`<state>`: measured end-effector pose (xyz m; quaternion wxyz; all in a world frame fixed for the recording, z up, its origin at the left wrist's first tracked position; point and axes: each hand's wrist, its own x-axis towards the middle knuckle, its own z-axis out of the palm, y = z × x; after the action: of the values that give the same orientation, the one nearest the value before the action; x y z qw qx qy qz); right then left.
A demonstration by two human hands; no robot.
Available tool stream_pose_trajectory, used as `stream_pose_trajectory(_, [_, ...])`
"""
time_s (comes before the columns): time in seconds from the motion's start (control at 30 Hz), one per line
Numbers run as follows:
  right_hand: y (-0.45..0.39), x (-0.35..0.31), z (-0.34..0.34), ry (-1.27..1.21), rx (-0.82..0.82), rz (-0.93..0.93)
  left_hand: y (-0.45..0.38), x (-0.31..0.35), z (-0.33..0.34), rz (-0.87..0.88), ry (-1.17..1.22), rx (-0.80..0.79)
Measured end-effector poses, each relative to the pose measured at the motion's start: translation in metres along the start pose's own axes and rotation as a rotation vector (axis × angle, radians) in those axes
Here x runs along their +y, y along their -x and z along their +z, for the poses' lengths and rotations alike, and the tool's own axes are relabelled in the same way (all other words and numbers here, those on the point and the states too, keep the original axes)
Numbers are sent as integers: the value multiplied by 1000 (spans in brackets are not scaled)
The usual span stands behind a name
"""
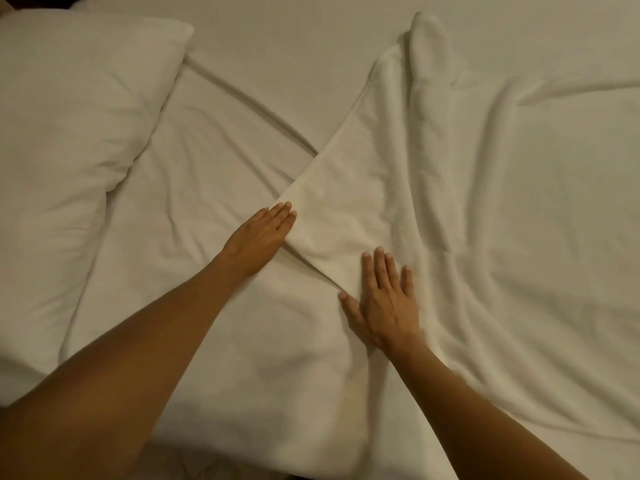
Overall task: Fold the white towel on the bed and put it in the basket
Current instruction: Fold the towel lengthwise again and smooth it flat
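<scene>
Across the middle of the bed the towel lies rumpled, running from a bunched tip at 12 o'clock down to a flatter near end at centre, where both hands meet it. The left hand lies flat and open, fingers together, its tips touching the towel's near corner from 9 o'clock; it grips nothing. The right hand is spread palm-down on the near edge, pressing rather than pinching, so it holds nothing either. The step looks like smoothing before the first fold, and it would go best by sweeping both palms outward toward 12 and 2 o'clock to flatten the long ridges, then squaring the near edge so the corners can be matched. The towel's left edge is crisp and easy to find; its right side at 3 o'clock blends into the creased sheet, so that border is hard to tell apart. A pillow fills 9 to 10 o'clock and limits spreading that way; open room lies toward 12 and 3 o'clock. No basket is in view.
</scene>
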<state>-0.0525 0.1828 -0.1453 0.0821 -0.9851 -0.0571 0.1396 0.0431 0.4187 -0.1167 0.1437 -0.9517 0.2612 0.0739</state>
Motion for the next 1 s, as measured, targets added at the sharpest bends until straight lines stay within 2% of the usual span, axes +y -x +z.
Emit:
stream_pose_trajectory(0.03, [0,0,4,6,3,12,-1,2,1,-29,28,-42])
stream_pose_trajectory(0.17, [-1,2,12,15,46,23,-12,19,12,-66,94,22])
stream_pose_trajectory(0.37, [-1,-1,6,-71,107,37,-17,20,7,-13,99,-42])
stream_pose_trajectory(0.5, [4,-11,-8,-161,5,37,-3,-5,2,73,6,-84])
stream_pose_trajectory(0.63, [13,-41,-15,-152,-71,-45,30,-30,3,43,-46,-107])
stream_pose_trajectory(0.8, [33,-82,-14,-212,-93,-136,99,-43,6,-96,-58,-203])
stream_pose_trajectory(0.9, [53,-98,-8,-222,-109,-205,143,-38,13,-168,-63,-78])
stream_pose_trajectory(1.0, [74,-105,8,-193,-150,-267,183,-25,32,-237,-29,-174])
